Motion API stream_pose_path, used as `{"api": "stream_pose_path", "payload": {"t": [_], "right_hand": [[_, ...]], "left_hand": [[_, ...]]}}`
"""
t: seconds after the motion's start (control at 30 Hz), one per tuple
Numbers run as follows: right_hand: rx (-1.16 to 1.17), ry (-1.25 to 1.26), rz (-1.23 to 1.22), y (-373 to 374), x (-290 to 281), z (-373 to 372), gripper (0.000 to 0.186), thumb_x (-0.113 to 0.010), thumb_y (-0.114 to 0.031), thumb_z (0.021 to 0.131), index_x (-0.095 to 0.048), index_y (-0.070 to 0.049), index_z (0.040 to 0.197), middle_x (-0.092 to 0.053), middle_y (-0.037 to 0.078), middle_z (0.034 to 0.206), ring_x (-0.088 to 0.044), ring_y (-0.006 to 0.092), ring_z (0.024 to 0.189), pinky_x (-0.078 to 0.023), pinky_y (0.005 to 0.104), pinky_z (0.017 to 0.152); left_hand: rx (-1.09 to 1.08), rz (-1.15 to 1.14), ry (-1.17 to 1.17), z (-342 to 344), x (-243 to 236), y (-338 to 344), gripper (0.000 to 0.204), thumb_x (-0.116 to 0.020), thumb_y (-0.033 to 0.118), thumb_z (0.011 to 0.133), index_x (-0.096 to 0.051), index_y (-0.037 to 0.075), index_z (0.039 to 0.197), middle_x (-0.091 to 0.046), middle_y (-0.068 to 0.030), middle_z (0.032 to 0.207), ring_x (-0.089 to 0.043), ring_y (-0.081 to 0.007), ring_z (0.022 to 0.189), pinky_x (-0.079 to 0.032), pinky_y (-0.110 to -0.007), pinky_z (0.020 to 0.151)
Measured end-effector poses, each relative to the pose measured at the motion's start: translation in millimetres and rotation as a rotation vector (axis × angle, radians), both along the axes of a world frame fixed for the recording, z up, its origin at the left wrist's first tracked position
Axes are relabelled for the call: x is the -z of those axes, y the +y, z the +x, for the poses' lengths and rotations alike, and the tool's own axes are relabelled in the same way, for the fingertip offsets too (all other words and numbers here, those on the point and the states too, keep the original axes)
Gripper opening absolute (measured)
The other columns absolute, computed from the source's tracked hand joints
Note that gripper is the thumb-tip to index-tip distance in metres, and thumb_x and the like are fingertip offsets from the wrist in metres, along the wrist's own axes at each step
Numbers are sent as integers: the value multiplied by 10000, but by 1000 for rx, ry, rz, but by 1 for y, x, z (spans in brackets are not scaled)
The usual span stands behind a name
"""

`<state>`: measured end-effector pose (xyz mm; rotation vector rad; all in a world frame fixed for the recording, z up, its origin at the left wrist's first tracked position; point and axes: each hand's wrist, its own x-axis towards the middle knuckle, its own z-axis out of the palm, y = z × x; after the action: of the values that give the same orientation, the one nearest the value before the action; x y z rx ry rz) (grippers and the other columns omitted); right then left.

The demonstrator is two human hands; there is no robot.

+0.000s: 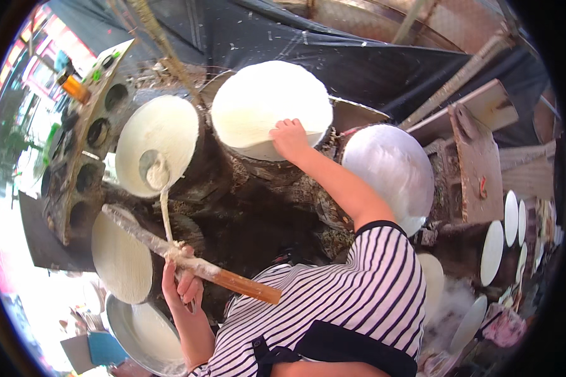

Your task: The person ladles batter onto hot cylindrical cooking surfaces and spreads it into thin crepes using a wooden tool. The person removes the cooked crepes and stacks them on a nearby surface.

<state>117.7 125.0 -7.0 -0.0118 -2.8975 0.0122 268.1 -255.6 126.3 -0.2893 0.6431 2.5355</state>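
Observation:
My right hand (pixel 290 141) reaches forward with its fingers closed at the near edge of a large, round, pale flatbread sheet (pixel 267 94). Along that edge, a strip of the surface beneath the sheet shows. My left hand (pixel 187 284) is closed around a ladle (pixel 165 217) and a long flat wooden paddle (pixel 239 281), which cross at my fingers. Pale batter coats the ladle, whose bowl rests over a round batter-covered pan (pixel 176 125) at the left. The paddle's far half is smeared white; its near end is bare wood.
At the right sits a round griddle (pixel 390 169) with a whitish surface. A pale round pan (pixel 121 257) and a metal basin of batter (pixel 151 333) are at the lower left. Hollow blocks (pixel 85 179) border the left; a board (pixel 478 163) stands right. Several pale discs (pixel 492 252) show beyond.

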Motion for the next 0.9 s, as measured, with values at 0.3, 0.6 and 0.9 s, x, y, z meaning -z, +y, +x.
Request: {"api": "stream_pose_path", "payload": {"t": [0.3, 0.6, 0.9], "right_hand": [[483, 568, -924, 123, -62, 3, 330, -586, -352, 786, -671, -65, 924, -638, 213, 815, -619, 385, 785, -488, 433, 681], [617, 1126, -568, 139, -175, 210, 306, -551, -272, 790, -647, 14, 737, -599, 233, 663, -627, 369, 666, -495, 429, 596], [694, 1603, -1052, -117, -232, 670, 181, -648, -142, 792, -646, -25, 930, -639, 41, 804, -601, 144, 695, -482, 289, 634]], "left_hand": [[-1, -163, -14, 2, -17, 11, 292, -441, 180, 932, -396, -5, 1153, -510, -107, 999, -303, 12, 359, -236, -129, 253], [147, -492, 145, 58, -57, 7, 342, -383, 188, 958, -416, -28, 1221, -464, -9, 790, -323, 5, 493, -240, -98, 406], [334, -974, 1263, 166, -85, -103, 453, -302, 210, 960, -326, -1, 1360, -435, -88, 996, -476, -131, 882, -367, -263, 983]]}}
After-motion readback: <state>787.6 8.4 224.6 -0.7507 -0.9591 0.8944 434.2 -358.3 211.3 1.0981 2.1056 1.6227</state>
